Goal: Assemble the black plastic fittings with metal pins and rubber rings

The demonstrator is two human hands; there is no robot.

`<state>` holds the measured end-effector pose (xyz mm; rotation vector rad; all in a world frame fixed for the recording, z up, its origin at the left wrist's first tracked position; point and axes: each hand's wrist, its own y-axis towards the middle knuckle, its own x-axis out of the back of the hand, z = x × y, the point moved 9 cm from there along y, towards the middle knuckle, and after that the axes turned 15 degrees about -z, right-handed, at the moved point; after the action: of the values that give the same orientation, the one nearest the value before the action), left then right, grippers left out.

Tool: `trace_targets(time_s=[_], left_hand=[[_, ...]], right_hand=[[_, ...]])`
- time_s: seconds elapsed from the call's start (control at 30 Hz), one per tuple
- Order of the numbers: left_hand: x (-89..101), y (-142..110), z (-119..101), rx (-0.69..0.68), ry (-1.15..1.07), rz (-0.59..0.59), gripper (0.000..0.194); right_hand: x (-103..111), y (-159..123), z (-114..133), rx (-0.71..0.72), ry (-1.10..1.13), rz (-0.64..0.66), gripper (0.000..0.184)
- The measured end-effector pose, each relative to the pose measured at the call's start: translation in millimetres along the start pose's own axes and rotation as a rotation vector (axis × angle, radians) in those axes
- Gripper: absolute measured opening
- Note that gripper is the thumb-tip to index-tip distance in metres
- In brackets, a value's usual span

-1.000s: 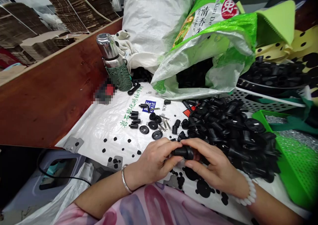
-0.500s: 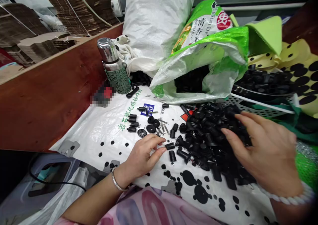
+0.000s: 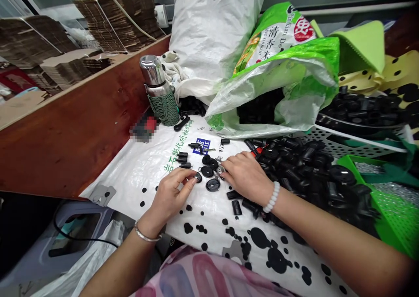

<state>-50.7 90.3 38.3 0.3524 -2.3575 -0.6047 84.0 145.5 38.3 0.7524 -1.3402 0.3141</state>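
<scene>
My left hand pinches a small black round disc lying on the white printed sack sheet. My right hand, with a white bead bracelet, lies knuckles up just right of it, fingertips down at the small metal pins; what they grip is hidden. Between the hands lie more black discs and round caps. A large heap of black plastic parts sits to the right of my right hand.
A steel flask in a green knit sleeve stands at the back by the red-brown board. A white sack and a green-white bag lie behind. White perforated tray and green basket at right.
My right hand left the black heap and swung left to the metal pins. My left hand slid forward onto a disc. One second ago both hands held a black part together.
</scene>
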Motion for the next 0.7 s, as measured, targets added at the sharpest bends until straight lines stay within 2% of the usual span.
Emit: trace_targets(time_s=[0.23, 0.47, 0.53, 0.7], left_hand=[[-4.3, -1.2, 4.3, 0.043, -0.042, 0.007, 0.017], [-20.7, -7.9, 25.0, 0.325, -0.237, -0.016, 0.033], [-20.5, -6.3, 25.9, 0.312, -0.203, -0.040, 0.033], [-13.6, 6.3, 9.8, 0.105, -0.003, -0.040, 0.024]], right_hand=[[-35.1, 33.2, 5.5, -0.111, -0.012, 0.093, 0.024], [-44.6, 28.2, 3.8, -0.154, 0.020, 0.150, 0.026], [-41.8, 23.9, 2.3, -0.151, 0.025, 0.151, 0.026], [-33.4, 30.3, -12.8, -0.173, -0.022, 0.133, 0.026]])
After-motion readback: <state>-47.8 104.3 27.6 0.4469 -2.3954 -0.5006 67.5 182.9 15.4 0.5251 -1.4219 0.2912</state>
